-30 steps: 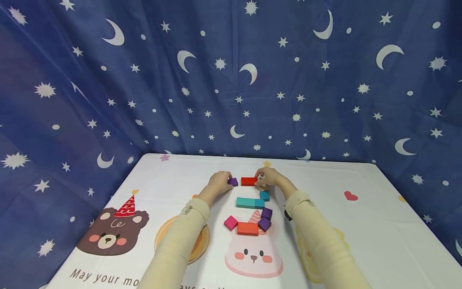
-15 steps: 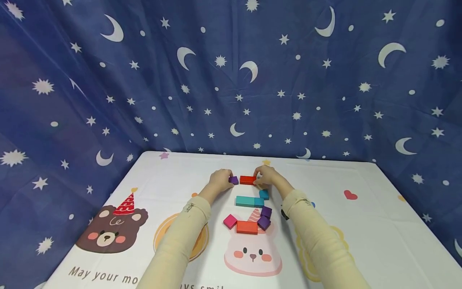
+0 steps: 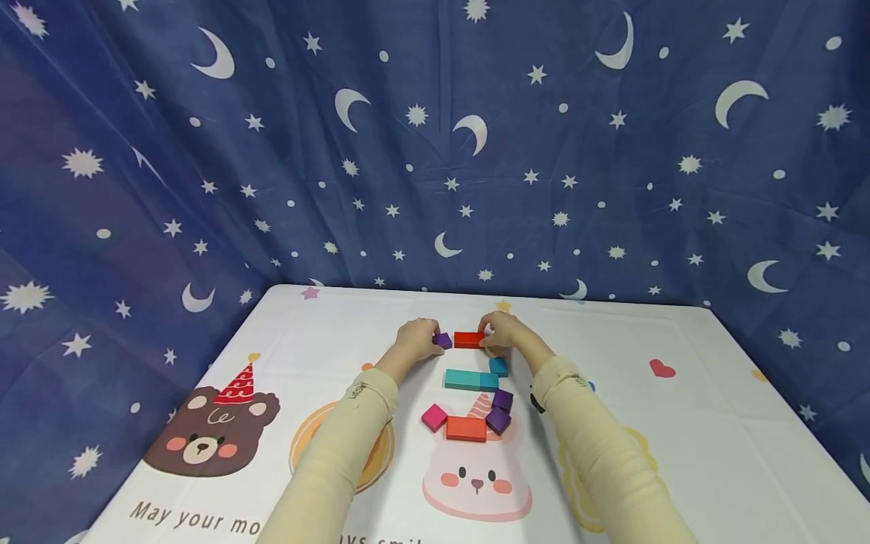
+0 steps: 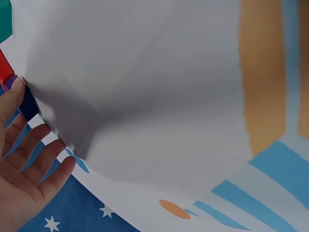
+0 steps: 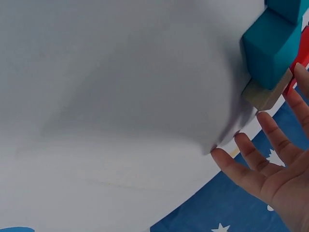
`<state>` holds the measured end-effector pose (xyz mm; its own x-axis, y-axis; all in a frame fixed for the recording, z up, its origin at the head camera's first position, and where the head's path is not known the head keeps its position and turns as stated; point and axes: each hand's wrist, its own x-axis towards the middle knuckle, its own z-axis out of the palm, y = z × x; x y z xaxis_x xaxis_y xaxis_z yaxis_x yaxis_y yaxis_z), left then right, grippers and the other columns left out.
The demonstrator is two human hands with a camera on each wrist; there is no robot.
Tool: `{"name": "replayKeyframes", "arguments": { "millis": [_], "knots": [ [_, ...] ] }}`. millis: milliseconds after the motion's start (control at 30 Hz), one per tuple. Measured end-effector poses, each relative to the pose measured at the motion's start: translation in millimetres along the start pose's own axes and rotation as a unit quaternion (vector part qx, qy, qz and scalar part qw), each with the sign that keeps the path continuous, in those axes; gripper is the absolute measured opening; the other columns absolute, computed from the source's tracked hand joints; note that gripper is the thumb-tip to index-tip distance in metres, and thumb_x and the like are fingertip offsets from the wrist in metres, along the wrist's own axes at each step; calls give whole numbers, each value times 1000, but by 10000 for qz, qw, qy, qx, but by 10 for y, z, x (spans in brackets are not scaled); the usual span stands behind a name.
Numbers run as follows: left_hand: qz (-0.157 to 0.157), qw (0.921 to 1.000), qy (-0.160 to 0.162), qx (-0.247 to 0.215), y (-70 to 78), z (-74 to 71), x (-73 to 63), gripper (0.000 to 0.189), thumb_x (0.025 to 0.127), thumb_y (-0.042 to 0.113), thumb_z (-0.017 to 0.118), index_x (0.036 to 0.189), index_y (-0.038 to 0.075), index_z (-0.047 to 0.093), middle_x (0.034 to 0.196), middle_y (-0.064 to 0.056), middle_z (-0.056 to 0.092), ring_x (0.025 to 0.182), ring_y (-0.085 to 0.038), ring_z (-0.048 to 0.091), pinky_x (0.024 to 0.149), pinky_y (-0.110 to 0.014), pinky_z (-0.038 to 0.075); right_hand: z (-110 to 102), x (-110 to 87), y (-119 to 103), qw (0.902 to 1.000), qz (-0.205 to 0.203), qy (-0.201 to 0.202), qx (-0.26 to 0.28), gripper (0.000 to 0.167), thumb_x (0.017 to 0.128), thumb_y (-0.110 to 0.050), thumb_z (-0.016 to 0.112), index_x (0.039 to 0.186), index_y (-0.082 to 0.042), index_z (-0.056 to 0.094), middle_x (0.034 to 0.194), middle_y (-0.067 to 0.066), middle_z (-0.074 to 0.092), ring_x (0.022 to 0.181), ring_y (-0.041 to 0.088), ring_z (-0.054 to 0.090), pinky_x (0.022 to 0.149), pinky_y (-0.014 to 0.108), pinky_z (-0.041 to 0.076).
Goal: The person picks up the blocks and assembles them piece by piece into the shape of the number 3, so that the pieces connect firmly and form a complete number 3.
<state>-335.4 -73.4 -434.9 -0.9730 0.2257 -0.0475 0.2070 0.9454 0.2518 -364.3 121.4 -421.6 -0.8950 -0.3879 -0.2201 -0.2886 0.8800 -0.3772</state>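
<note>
My left hand (image 3: 415, 339) pinches a small purple block (image 3: 442, 341) between thumb and forefinger; the other fingers spread over the cloth in the left wrist view. Just right of that block lies a long red block (image 3: 467, 340). My right hand (image 3: 504, 331) pinches its right end with thumb and forefinger. Close by those fingers, a plain wooden block (image 5: 265, 94) meets a blue block (image 5: 272, 47) in the right wrist view. My right hand partly hides the wooden block in the head view.
Nearer me, a turquoise block (image 3: 462, 379) touches a blue one. Two purple blocks (image 3: 498, 420), an orange-red block (image 3: 466, 429) and a pink block (image 3: 435, 417) curve below. They lie on a white printed tablecloth (image 3: 734, 423), before a blue starry curtain (image 3: 578, 174).
My left hand has shifted the purple block slightly right, narrowing its gap to the red block. My right hand stays at the red block's end.
</note>
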Motion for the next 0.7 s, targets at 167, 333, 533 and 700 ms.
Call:
{"name": "replayKeyframes", "arguments": {
  "millis": [167, 333, 533, 700],
  "knots": [
    [-17, 10000, -14, 47, 27, -12, 1, 34, 78, 29, 76, 104, 9, 66, 103, -8, 68, 92, -23, 61, 84, -37, 48, 12, -17, -6, 10000, 19, 34, 32, 23, 85, -15, 69, 106, -6, 64, 121, 18, 60, 110, 31, 54, 99, 50, 41],
    [-4, 10000, 27, 49, 23, -8, 4, 37, 77, 32, 77, 104, 9, 66, 102, -7, 69, 89, -21, 61, 83, -36, 48, 13, 2, -5, 10000, 53, 79, 32, 23, 85, -13, 69, 106, -6, 64, 120, 18, 60, 110, 31, 54, 100, 50, 41],
    [-3, 10000, 32, 77, 10, 6, 21, 37, 77, 33, 77, 103, 9, 66, 100, -6, 69, 87, -21, 60, 81, -35, 47, 10, 0, -24, 10000, 70, 42, 44, 23, 86, -12, 67, 107, -4, 64, 118, 17, 60, 105, 29, 53, 100, 48, 41],
    [-8, 10000, 53, 75, 6, 19, 23, 37, 76, 34, 78, 102, 10, 66, 100, -6, 68, 86, -20, 59, 79, -35, 47, 23, 11, -26, 9999, 130, 20, 58, 23, 86, -12, 67, 108, -4, 64, 117, 16, 61, 102, 28, 52, 99, 47, 42]
  ]
}}
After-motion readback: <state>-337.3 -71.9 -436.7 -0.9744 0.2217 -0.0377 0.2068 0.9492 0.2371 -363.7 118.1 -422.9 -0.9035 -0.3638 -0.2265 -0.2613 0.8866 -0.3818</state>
